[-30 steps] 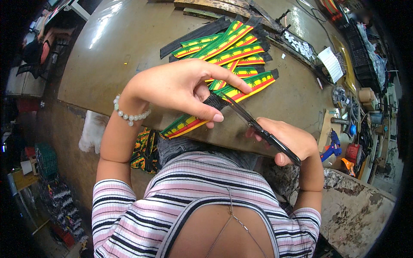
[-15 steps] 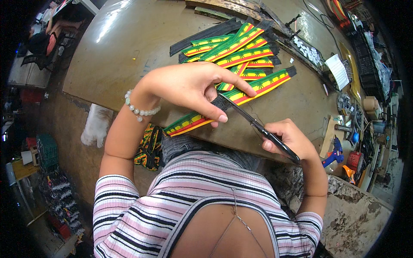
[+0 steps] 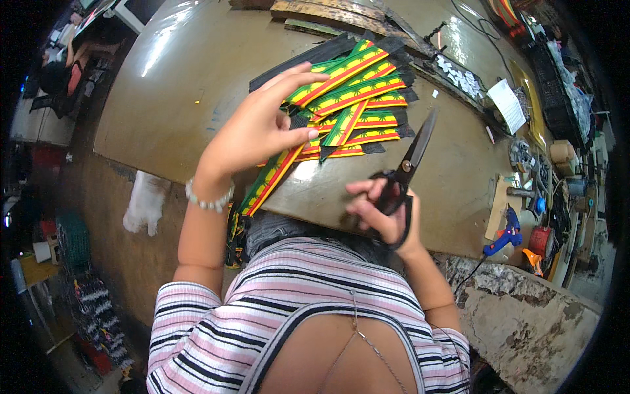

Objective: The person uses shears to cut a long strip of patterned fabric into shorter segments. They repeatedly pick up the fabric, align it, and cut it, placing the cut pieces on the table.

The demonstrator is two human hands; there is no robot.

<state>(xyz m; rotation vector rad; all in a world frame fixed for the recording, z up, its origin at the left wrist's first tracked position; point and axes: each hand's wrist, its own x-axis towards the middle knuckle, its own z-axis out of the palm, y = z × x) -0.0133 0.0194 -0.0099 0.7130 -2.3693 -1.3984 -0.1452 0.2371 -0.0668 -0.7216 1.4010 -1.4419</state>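
Observation:
My left hand [image 3: 252, 125], with a beaded bracelet at the wrist, pinches a green, yellow and red patterned strip [image 3: 270, 182] near its black end. Its index finger is stretched out over a pile of similar strips [image 3: 354, 85], which have black ends and overlap on the table. The held strip slopes down past the table's front edge. In my right hand [image 3: 387, 217] are black-handled scissors [image 3: 413, 154], blades together and pointing away from me. The scissors are apart from the strip. Blur hides some detail of the right-hand fingers.
Wooden bars [image 3: 341, 14] lie across the back of the brown table [image 3: 164, 118]. On the right are a white paper sheet [image 3: 506, 105], a blue glue gun [image 3: 504, 235] and a red spool [image 3: 541, 243]. Another person [image 3: 62, 75] is at the far left.
The scissors have come off the strip's black part, and their blades now point away. A cut-off strip lies on the pile. My left hand has moved left and away from me with the remaining strip.

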